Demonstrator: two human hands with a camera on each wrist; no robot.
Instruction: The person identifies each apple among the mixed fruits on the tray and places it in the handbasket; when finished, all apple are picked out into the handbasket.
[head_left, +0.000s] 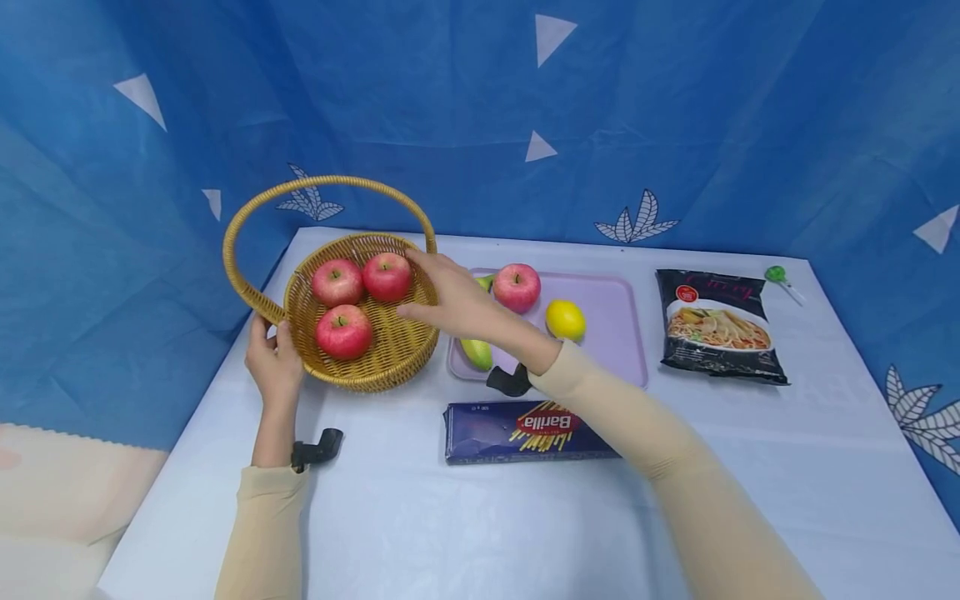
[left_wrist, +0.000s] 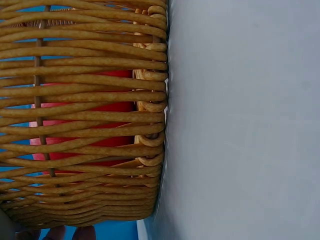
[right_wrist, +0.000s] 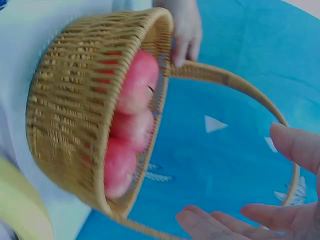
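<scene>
A woven basket [head_left: 390, 379] with a tall hoop handle stands at the left of the table. Inside it lie a red apple [head_left: 337, 282], a second apple [head_left: 387, 277] and a third apple [head_left: 344, 332]. My left hand [head_left: 274, 360] grips the basket's left side where the handle meets the rim; in the left wrist view only fingertips [left_wrist: 84, 233] show past the weave. Over the basket's right rim reaches my right hand [head_left: 453, 296]. Its fingers are spread with nothing between them, as the right wrist view shows, with the apples [right_wrist: 134, 130] beyond.
Right of the basket, a lilac tray [head_left: 611, 333] holds another apple [head_left: 517, 287], a yellow lemon [head_left: 566, 320] and a partly hidden banana [head_left: 476, 353]. In front lies a blue Barilla pasta box [head_left: 495, 433]. A black noodle packet [head_left: 720, 325] and a green-ended utensil [head_left: 777, 274] lie farther right.
</scene>
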